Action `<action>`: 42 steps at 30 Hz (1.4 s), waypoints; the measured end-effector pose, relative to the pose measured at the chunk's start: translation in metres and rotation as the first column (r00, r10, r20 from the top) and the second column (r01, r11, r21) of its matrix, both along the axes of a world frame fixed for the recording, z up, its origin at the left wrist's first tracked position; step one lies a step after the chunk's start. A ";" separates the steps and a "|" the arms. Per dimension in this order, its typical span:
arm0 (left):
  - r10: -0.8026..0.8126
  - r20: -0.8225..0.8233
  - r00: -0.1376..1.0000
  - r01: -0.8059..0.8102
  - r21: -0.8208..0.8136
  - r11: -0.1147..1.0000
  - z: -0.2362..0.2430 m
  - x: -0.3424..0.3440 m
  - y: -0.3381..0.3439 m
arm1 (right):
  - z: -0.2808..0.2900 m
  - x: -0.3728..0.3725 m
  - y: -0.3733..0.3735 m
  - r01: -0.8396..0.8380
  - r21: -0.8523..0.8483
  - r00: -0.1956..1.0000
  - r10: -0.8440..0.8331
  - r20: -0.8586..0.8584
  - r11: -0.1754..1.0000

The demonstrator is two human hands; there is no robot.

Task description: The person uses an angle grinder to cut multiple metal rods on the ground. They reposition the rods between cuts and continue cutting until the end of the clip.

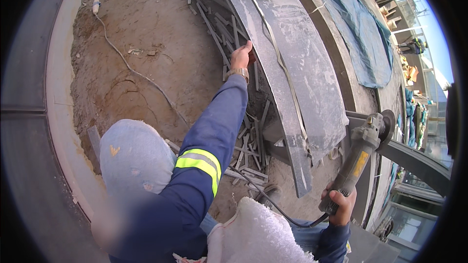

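Grinder (pixel 357 158) in R hand (pixel 342 204), L hand (pixel 241 59) at slab (pixel 298 68) edge.
R hand closed round grinder's rear end, right of slab's near end; tool's long axis runs fwd & slightly R, disc (pixel 389 122) at far end. Slab's long axis runs fwd & a bit L, w/ strap (pixel 279 58) along it. L hand's at its L edge, thumb up, fingers partly hidden; can't tell how far closed.

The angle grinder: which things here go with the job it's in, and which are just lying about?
Seem part of the job:
- angle grinder, in the right hand
- its dark cord
- curved grey slab, left hand at its edge

Seem just lying about:
- thin grey strips on the ground
- blue tarp
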State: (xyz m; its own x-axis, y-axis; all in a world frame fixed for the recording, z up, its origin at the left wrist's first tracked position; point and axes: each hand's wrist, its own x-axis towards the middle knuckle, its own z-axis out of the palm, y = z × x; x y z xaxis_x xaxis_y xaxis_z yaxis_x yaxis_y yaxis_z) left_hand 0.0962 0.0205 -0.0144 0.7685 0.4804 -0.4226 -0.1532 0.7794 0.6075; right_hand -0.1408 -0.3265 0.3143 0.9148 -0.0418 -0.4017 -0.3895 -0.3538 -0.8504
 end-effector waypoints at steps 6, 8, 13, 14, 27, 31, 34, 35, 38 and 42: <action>0.069 -0.062 0.996 -0.057 0.188 0.981 0.007 0.000 -0.009 | -0.002 -0.002 -0.001 0.058 0.028 0.998 -0.058 0.026 0.998; 0.114 -0.119 0.986 -0.063 0.365 0.929 0.002 0.002 -0.006 | 0.000 -0.003 -0.002 0.065 0.030 0.997 -0.066 0.030 0.997; 0.178 -0.190 0.965 -0.149 0.159 0.976 -0.091 -0.040 0.032 | 0.007 -0.002 0.000 0.032 0.036 0.998 -0.034 0.048 0.999; 0.088 -0.178 0.980 -0.009 0.401 0.916 -0.091 -0.048 0.021 | 0.006 -0.008 -0.006 0.061 0.033 0.997 -0.062 0.049 0.998; 0.614 -0.332 0.716 -0.207 0.739 0.641 -0.080 -0.122 0.014 | 0.023 -0.070 -0.037 0.072 -0.013 0.997 -0.073 -0.034 0.997; 0.511 -0.083 0.856 -0.317 0.696 0.645 -0.013 -0.125 -0.042 | 0.035 -0.094 -0.056 0.137 0.058 0.990 -0.135 -0.038 0.989; 0.363 -0.130 0.923 -0.239 0.543 0.805 0.022 -0.151 -0.112 | 0.038 -0.107 -0.071 0.167 0.133 0.986 -0.165 -0.031 0.977; 0.360 -0.134 0.923 -0.245 0.518 0.820 0.032 -0.160 -0.134 | 0.039 -0.112 -0.077 0.188 0.146 0.982 -0.186 -0.029 0.971; 0.163 0.322 0.933 -0.338 0.625 0.703 0.101 -0.187 -0.198 | 0.044 -0.121 -0.092 0.212 0.237 0.977 -0.210 -0.035 0.948; -0.190 0.848 0.495 -0.562 0.480 0.673 0.278 -0.272 -0.229 | 0.056 -0.122 -0.095 0.196 0.366 0.978 -0.209 -0.004 0.910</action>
State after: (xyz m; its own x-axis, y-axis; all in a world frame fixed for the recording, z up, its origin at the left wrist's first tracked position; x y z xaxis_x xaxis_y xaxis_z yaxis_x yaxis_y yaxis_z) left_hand -0.1757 -0.2090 0.2640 0.3904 0.4790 0.7862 -0.9164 0.1202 0.3818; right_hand -0.2629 -0.4211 0.3706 0.9156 -0.0852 -0.3930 -0.3884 0.0650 -0.9192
